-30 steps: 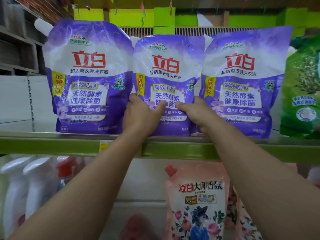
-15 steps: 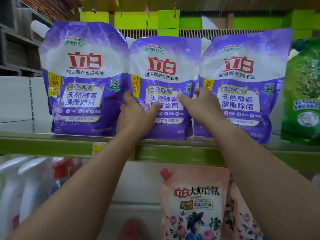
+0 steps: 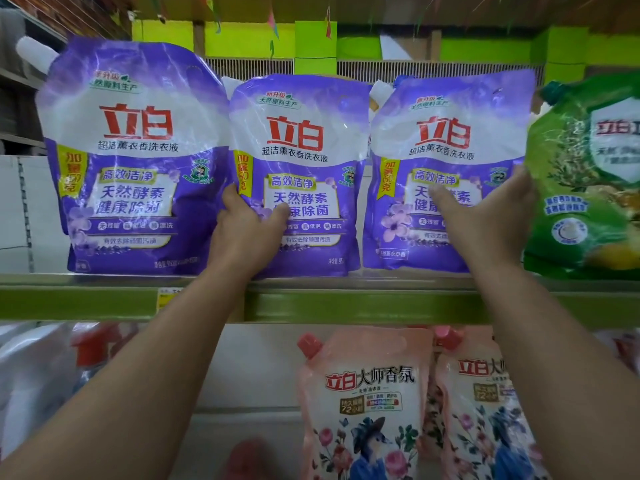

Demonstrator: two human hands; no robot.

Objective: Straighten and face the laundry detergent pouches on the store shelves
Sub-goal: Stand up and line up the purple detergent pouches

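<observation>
From the head view, my left hand (image 3: 247, 233) holds the lower left edge of the middle purple pouch (image 3: 298, 174) on the shelf (image 3: 346, 299), and my right hand (image 3: 485, 220) clasps the right purple pouch (image 3: 446, 150) across its lower front. These pouches look soft, heavy with liquid and a little slippery, so I judge it is best to take them low at the sides, near the base.

Narrow gap open between middle purple pouch (image 3: 298, 174) and right purple pouch (image 3: 446, 168). Left purple pouch (image 3: 131, 157) overlaps the middle one; no passage. Green pouch (image 3: 588, 174) presses the right pouch's edge. Open room above pouch tops; shelf lip (image 3: 363, 303) bars the near approach.
</observation>
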